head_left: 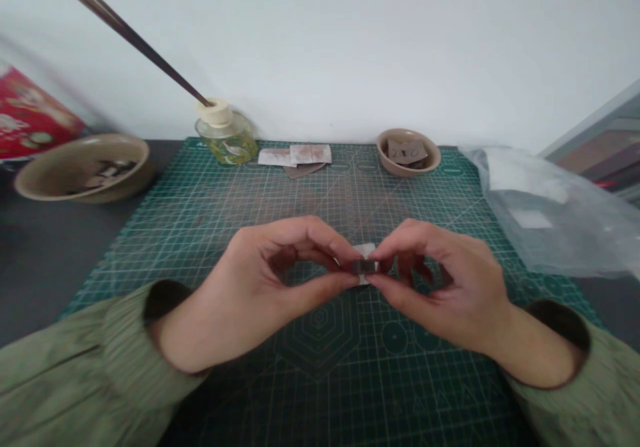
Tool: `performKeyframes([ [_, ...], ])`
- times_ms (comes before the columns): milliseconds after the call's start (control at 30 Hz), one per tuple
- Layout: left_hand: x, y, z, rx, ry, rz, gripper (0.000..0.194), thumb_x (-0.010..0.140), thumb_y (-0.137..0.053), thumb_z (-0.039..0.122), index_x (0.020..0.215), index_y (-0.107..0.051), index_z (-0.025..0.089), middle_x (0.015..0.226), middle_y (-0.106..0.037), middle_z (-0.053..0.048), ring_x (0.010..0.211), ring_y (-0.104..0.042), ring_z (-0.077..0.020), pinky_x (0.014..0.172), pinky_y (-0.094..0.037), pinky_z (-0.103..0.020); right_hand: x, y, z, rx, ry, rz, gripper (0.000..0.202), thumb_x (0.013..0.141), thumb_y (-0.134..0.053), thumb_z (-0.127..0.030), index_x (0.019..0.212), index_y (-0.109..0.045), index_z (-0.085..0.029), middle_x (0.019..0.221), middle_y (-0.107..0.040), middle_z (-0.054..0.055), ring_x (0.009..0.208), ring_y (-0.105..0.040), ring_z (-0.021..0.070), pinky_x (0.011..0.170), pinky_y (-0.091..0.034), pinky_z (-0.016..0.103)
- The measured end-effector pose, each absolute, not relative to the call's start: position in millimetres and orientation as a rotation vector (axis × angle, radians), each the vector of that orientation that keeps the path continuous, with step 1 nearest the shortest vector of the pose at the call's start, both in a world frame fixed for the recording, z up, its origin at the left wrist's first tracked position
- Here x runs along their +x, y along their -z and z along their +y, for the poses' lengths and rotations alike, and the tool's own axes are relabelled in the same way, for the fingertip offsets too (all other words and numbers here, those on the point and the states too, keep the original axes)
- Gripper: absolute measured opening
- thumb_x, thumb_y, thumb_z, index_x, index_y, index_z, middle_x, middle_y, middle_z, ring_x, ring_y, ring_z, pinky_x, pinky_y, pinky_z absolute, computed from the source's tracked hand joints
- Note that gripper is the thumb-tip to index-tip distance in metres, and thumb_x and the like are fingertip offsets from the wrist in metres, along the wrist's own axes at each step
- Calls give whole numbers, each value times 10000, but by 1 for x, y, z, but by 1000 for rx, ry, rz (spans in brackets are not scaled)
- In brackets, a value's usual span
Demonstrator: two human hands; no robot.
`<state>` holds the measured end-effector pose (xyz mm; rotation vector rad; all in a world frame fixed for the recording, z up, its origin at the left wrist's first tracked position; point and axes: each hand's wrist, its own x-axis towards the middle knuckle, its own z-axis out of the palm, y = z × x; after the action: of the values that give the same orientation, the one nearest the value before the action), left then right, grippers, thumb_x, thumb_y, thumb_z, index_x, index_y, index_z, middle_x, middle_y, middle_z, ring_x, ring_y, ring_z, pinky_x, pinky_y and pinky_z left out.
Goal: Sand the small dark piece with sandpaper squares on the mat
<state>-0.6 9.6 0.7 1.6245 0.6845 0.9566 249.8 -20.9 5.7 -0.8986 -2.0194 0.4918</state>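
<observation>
Tiny dark piece (365, 266) looked light and kinda stiff, so its ends seemed best to grab, where left hand (250, 287) and right hand (457, 287) had a pinch grip.

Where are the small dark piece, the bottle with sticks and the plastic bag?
Small dark piece (366, 266): head view, its middle.
Bottle (233, 148): head view, its patterned side.
Plastic bag (570, 247): head view, its clear lower part.

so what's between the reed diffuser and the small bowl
Two pale strips over a brown piece, nearer the reed diffuser; from there to the small bowl, bare cutting mat, in the head view.
</observation>
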Motion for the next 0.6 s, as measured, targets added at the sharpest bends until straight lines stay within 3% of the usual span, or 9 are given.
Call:
performKeyframes([
  [133,1,-4,7,1625,-928,789,186,920,-956,240,1042,-835,166,983,-873,-62,874,-827,-177,847,-700,-263,249,-3,-21,-1000,-492,-2018,254,971,-869,-216,1184,-730,-229,895,-785,-33,573,-653,80,519,-492,215],
  [367,2,0,3,1587,-905,793,303,884,-996,341,1038,-813,156,1012,-869,-89,875,-809,-197,861,-678,-329,252,7,-19,-978,-411,-2039,135,1012,-808,-283,1137,-762,-261,801,-744,-32,512,-644,103,449,-488,228],
  [600,1,5,3,1603,-900,771,346,838,-1030,371,1021,-814,171,986,-851,-69,870,-802,-192,853,-661,-319,256,13,-20,-969,-413,-2081,202,1037,-799,-355,1235,-779,-319,845,-813,-27,544,-725,143,455,-540,260],
])
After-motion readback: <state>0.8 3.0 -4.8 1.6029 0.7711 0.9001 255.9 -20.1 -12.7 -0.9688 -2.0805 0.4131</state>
